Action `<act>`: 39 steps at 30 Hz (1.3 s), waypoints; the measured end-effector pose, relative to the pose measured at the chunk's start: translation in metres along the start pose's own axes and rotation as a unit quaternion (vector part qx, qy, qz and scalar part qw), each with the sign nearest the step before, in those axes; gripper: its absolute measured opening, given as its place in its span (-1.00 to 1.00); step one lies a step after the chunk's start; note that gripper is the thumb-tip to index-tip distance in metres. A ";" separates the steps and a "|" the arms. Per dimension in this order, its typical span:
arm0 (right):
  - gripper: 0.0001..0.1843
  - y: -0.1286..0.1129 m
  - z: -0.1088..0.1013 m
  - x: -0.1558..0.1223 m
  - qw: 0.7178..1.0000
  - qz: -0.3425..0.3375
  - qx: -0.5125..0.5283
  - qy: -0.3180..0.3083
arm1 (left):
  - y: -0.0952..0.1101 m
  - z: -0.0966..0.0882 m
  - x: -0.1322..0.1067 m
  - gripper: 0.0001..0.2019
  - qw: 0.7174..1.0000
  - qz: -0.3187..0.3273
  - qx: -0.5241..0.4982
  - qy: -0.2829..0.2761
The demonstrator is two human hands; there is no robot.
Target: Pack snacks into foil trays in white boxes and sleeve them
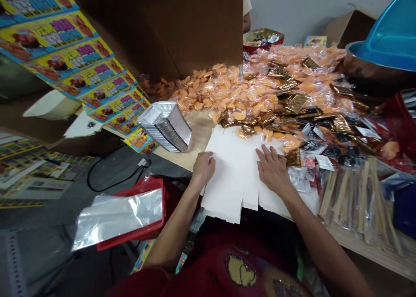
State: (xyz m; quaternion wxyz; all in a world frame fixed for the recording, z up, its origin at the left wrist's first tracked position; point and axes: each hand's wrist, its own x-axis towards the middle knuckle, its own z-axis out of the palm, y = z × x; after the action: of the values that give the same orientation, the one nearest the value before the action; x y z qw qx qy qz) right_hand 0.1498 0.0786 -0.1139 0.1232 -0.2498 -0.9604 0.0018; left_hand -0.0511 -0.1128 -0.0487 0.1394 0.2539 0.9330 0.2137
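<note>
A flat white carton blank with notched near edges lies in front of me, white side up. My left hand is closed at its left edge, fingers curled and thumb over the card. My right hand rests flat on the white card at the right with its fingers spread. Under my right forearm more white card shows. Just beyond my left hand, a stack of foil trays stands on the wooden table. Orange pieces in clear bags and gold-brown sachets are heaped beyond both hands.
Bagged wooden sticks lie right, near small black and silver packets. Printed cartons lean in a row at left. A red bin holds clear plastic bags. A cardboard box stands behind; a blue basin is far right.
</note>
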 end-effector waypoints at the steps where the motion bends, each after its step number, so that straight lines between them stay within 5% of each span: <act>1: -0.40 0.000 0.000 0.000 1.000 0.000 0.002 0.000 | 0.000 0.001 0.001 -0.56 1.000 -0.009 -0.005 0.010; 12: -0.40 -0.002 -0.001 0.001 1.000 -0.001 0.012 -0.004 | 0.014 0.003 -0.002 -0.49 0.998 -0.013 -0.010 0.064; 17: -0.42 -0.003 0.000 0.002 1.000 -0.005 0.003 -0.006 | 0.011 0.009 -0.002 -0.75 0.999 0.008 0.008 0.037; 24: -0.43 -0.003 -0.006 0.004 1.000 0.001 0.023 0.001 | -0.002 0.012 0.010 -0.49 0.997 -0.014 0.014 0.074; 30: -0.44 -0.002 -0.005 0.004 1.000 0.000 0.029 0.001 | 0.020 0.008 0.005 -0.49 0.991 0.027 0.070 0.114; 39: -0.43 -0.004 -0.004 0.003 1.000 -0.002 0.017 0.014 | 0.037 0.002 -0.010 -0.53 0.989 0.046 0.095 0.100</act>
State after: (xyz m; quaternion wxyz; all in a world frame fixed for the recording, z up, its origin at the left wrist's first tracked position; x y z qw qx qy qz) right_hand 0.1460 0.0765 -0.1091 0.1410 -0.2454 -0.9590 0.0140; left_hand -0.0271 -0.0891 -0.0315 0.0102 0.2862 0.9455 0.1548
